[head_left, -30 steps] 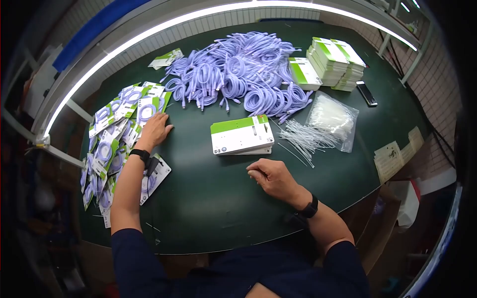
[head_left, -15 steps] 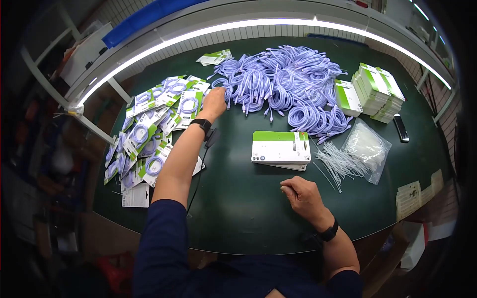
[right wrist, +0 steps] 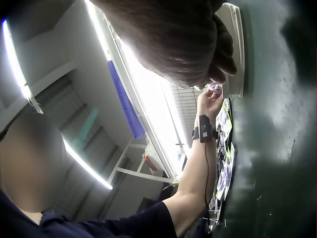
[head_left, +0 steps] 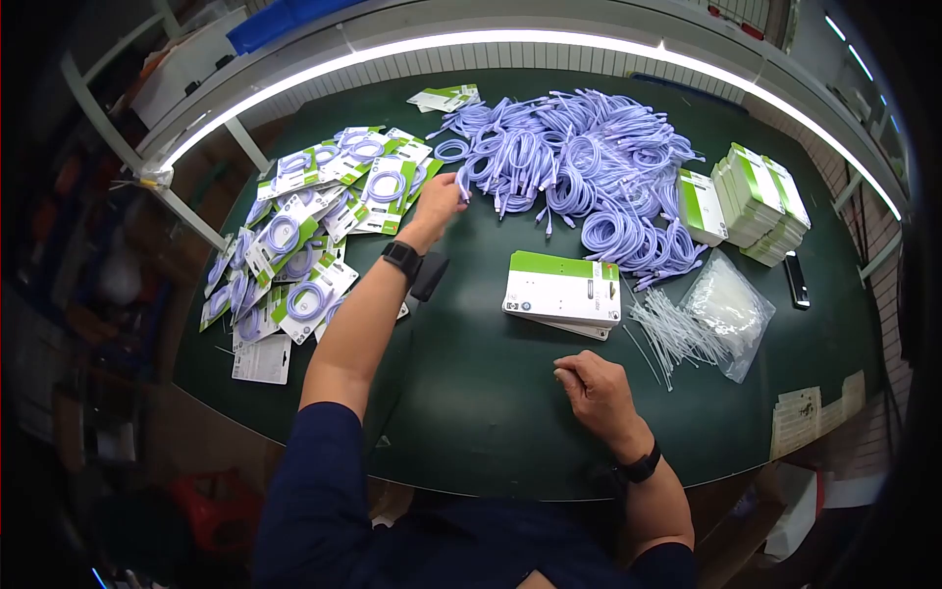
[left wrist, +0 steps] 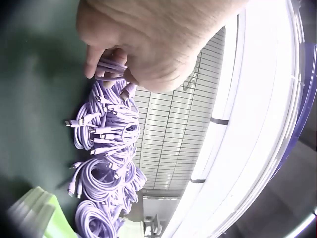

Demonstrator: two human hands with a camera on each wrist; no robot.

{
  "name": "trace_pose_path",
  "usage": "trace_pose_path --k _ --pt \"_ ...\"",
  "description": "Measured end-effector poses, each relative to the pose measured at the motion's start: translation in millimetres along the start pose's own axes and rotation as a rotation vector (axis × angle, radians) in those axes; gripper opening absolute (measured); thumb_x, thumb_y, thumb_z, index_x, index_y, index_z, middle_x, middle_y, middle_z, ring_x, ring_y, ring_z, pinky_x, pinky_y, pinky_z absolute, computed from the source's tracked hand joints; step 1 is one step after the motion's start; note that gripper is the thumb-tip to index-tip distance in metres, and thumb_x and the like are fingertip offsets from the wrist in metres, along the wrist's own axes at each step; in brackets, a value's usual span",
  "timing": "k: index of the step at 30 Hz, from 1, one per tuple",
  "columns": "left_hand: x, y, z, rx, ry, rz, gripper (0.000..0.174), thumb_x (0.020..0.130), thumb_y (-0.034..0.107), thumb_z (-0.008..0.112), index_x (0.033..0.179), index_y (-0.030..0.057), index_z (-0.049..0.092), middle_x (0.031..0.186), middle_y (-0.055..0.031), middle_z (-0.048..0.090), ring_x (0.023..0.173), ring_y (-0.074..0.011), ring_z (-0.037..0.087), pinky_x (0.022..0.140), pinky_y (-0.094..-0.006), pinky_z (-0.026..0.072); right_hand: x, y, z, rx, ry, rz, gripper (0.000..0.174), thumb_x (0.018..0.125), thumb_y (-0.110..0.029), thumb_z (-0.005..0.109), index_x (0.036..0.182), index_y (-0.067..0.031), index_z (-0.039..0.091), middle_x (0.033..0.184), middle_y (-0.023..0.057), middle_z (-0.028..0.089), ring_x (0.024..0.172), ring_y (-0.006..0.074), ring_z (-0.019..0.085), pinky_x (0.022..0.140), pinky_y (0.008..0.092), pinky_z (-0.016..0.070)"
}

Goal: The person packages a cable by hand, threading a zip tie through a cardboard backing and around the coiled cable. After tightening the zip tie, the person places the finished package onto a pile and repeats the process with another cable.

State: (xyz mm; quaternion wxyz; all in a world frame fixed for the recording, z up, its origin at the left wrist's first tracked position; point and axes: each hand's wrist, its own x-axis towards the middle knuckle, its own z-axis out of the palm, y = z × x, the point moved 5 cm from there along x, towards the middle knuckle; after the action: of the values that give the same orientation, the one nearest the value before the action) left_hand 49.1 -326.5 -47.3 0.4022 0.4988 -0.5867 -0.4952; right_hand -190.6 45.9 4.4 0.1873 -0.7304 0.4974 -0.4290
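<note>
My left hand (head_left: 438, 201) pinches a coiled purple cable (head_left: 463, 185) at the left end of a large heap of cables (head_left: 589, 147). In the left wrist view, strands of the held cable (left wrist: 111, 69) show between thumb and fingers, with more coils and their metal plugs beyond. My right hand (head_left: 601, 395) rests idle with its fingers loosely curled and nothing seen in them. Just past it lies a short stack of green-and-white cards (head_left: 561, 290).
Carded cables (head_left: 285, 236) are piled at the left. White cable ties (head_left: 672, 329) lie beside a plastic bag of ties (head_left: 728, 312). Stacked cards (head_left: 760, 196) and a phone (head_left: 796, 282) stand at the right. A bright light bar (head_left: 471, 39) spans the back.
My left hand has moved from the carded pile to the cable heap and has taken hold of a coil. The right hand has stayed near the card stack. The head view has shifted.
</note>
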Motion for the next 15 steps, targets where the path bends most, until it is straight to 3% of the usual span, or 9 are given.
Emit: trace_pose_path --k 1,4,9,11,12,13,14,15 --pt "-8.2 2.3 -5.3 -0.002 -0.008 -0.001 0.035 0.098 0.016 0.062 0.128 -0.0001 0.067 0.103 -0.0141 0.075 0.089 -0.0293 0.073 0.085 -0.0425 0.0608 -0.3 -0.4 0.3 -0.001 -0.001 -0.005 0.01 0.093 -0.002 0.075 0.102 -0.0004 0.072 0.085 0.0131 0.069 0.07 0.0299 0.069 0.063 0.0364 0.0538" --pt "-41.8 -1.2 -13.5 -0.65 -0.033 -0.181 0.03 0.107 0.019 0.055 0.124 -0.0003 0.07 0.094 -0.0042 0.07 0.088 -0.0209 0.069 0.088 -0.0385 0.0606 -0.3 -0.1 1.3 -0.003 0.001 -0.015 0.01 0.093 -0.002 0.075 0.103 -0.0005 0.072 0.085 0.0131 0.07 0.07 0.0291 0.069 0.063 0.0358 0.0539" --pt "-117.7 43.0 -1.2 -0.576 0.15 0.003 0.035 0.11 0.027 0.057 0.115 -0.0034 0.072 0.095 -0.0079 0.071 0.082 -0.0175 0.067 0.08 -0.0327 0.0579 -3.6 3.5 4.4 0.076 -0.027 0.021 0.011 0.096 -0.003 0.073 0.107 -0.0002 0.072 0.084 0.0105 0.07 0.073 0.0218 0.071 0.064 0.0318 0.0543" --pt "-151.9 70.0 18.0 -0.419 0.041 0.222 0.03 0.109 0.023 0.058 0.117 -0.0022 0.072 0.095 -0.007 0.07 0.09 -0.0186 0.066 0.084 -0.0367 0.0574 -4.3 2.6 3.3 0.107 -0.031 0.059 0.012 0.097 -0.004 0.072 0.108 0.0 0.073 0.084 0.0093 0.07 0.074 0.0193 0.071 0.064 0.0304 0.0545" --pt "-170.7 84.5 32.4 -0.348 -0.028 0.327 0.027 0.109 0.021 0.059 0.117 -0.0016 0.072 0.095 -0.0065 0.069 0.093 -0.0192 0.066 0.086 -0.0387 0.0571 -3.8 2.9 3.4 0.29 -0.075 0.168 0.014 0.1 -0.007 0.07 0.111 0.0008 0.072 0.085 0.0083 0.07 0.075 0.0172 0.071 0.064 0.0289 0.0546" --pt "-189.4 93.8 43.2 -0.361 -0.061 0.317 0.027 0.109 0.021 0.059 0.117 -0.0016 0.072 0.095 -0.0065 0.069 0.093 -0.0192 0.066 0.086 -0.0387 0.0571 -4.6 2.4 2.5 0.471 -0.107 0.284 0.017 0.102 -0.01 0.067 0.114 0.0015 0.072 0.085 0.0073 0.07 0.076 0.0152 0.071 0.064 0.0274 0.0546" --pt "-215.7 117.6 52.8 -0.063 -0.082 0.592 0.021 0.103 0.014 0.065 0.115 -0.0009 0.073 0.095 -0.0074 0.069 0.096 -0.0215 0.067 0.085 -0.0396 0.0569 -7.3 2.8 0.8 0.651 -0.127 0.401 0.02 0.105 -0.013 0.065 0.116 0.0023 0.072 0.086 0.0063 0.071 0.077 0.0131 0.07 0.064 0.0258 0.0546" --pt "-242.2 136.4 66.6 0.231 -0.099 0.867 0.019 0.097 0.008 0.071 0.113 -0.0003 0.074 0.095 -0.0084 0.069 0.099 -0.0238 0.067 0.085 -0.0405 0.0566 -7.2 2.4 -5.4 0.632 -0.093 0.434 0.02 0.105 -0.013 0.065 0.116 0.0023 0.072 0.086 0.0063 0.071 0.077 0.0131 0.07 0.064 0.0258 0.0546"
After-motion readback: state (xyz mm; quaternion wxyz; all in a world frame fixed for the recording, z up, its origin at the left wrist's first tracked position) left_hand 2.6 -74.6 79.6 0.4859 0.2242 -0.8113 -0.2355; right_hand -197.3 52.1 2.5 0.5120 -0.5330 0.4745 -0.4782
